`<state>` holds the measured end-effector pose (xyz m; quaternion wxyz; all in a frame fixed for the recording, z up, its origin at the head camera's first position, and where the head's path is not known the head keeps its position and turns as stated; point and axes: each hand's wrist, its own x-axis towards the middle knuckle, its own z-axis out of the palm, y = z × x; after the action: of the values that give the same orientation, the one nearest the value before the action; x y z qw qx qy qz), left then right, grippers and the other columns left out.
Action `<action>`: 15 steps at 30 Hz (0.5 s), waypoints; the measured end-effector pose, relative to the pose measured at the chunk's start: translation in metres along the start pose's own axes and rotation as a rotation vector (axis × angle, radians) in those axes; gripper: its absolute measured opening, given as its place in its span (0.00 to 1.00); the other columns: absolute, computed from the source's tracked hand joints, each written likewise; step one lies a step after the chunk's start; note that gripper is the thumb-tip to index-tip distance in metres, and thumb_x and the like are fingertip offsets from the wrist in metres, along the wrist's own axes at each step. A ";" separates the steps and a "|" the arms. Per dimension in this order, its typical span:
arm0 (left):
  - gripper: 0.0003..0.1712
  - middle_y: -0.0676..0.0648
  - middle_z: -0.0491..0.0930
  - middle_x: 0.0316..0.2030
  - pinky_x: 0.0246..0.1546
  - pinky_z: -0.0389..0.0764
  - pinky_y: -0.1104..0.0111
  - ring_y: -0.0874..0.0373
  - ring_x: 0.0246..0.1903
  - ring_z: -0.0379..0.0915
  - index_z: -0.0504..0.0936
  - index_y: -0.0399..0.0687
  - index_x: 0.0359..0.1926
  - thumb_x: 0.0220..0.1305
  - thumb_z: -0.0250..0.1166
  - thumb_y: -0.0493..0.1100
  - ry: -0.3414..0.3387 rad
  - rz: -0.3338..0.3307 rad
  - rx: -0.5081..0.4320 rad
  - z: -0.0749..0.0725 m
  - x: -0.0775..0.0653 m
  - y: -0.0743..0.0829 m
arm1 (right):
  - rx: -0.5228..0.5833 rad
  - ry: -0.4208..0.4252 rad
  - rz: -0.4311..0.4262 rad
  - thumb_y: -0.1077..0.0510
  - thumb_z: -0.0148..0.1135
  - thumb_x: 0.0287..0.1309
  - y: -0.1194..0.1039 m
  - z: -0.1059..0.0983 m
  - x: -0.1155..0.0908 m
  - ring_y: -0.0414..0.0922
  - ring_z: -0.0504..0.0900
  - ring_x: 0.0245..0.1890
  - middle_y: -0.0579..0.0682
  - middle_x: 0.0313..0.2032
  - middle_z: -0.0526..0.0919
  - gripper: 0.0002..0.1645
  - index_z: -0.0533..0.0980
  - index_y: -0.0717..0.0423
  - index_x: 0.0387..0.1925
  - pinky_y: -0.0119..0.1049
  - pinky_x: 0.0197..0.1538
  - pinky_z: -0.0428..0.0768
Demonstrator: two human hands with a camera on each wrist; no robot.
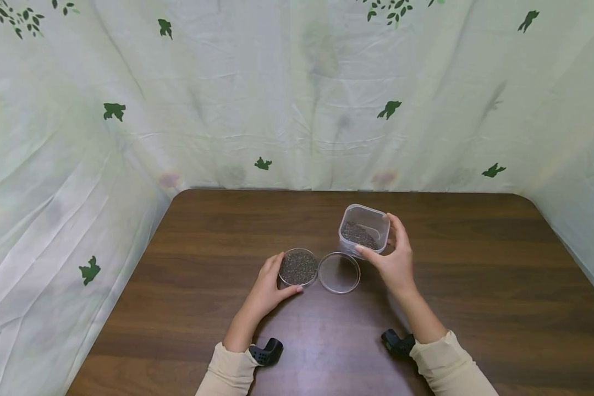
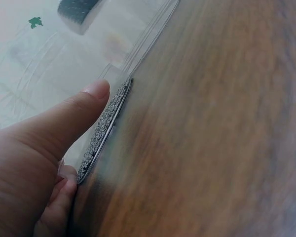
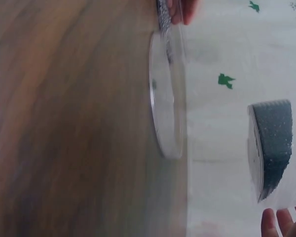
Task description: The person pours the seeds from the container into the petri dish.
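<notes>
My left hand point(image 1: 267, 289) holds a round clear petri dish point(image 1: 298, 268) on the table, thumb and fingers at opposite sides of its rim. Dark, fine seed-like grains cover the dish's whole bottom. In my right hand point(image 1: 397, 267) is a square translucent plastic container point(image 1: 374, 221), gripped between thumb and fingers at its right side. Dark grains point(image 1: 358, 235) lie heaped toward its left and near side. The right wrist view puts this container point(image 3: 257, 158) above the tabletop. Between both hands lies a clear round lid point(image 1: 339, 273), beside the filled dish, with no grains in it.
A brown wood-grain table point(image 1: 475, 275) carries everything. Pale curtains point(image 1: 287, 82) with green bird and leaf prints stand behind the table and along both sides. Black wrist devices point(image 1: 267, 352) sit at each cuff.
</notes>
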<state>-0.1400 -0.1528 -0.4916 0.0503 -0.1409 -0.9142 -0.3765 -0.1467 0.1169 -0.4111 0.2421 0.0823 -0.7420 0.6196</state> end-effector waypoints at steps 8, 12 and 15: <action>0.52 0.34 0.61 0.57 0.57 0.58 0.53 0.42 0.58 0.56 0.58 0.30 0.63 0.42 0.73 0.51 0.002 0.002 0.000 0.000 0.001 0.000 | -0.045 0.041 0.004 0.66 0.76 0.30 0.039 -0.014 0.001 0.55 0.71 0.46 0.59 0.50 0.71 0.51 0.62 0.55 0.61 0.34 0.41 0.69; 0.53 0.34 0.61 0.57 0.57 0.58 0.53 0.42 0.58 0.56 0.58 0.30 0.63 0.42 0.73 0.52 0.000 0.002 0.001 0.001 0.001 0.000 | -0.068 0.051 0.041 0.64 0.76 0.32 0.043 -0.023 -0.001 0.55 0.70 0.46 0.59 0.50 0.71 0.51 0.61 0.50 0.62 0.32 0.40 0.69; 0.53 0.34 0.61 0.57 0.57 0.58 0.53 0.42 0.58 0.56 0.57 0.30 0.63 0.42 0.73 0.52 -0.002 0.001 -0.002 0.001 0.000 0.000 | -0.099 0.066 0.062 0.61 0.76 0.32 0.050 -0.029 -0.002 0.54 0.70 0.45 0.58 0.49 0.72 0.51 0.61 0.51 0.62 0.30 0.39 0.69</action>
<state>-0.1406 -0.1523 -0.4923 0.0495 -0.1416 -0.9139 -0.3772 -0.1585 0.1552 -0.4524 0.2509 0.0265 -0.7656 0.5918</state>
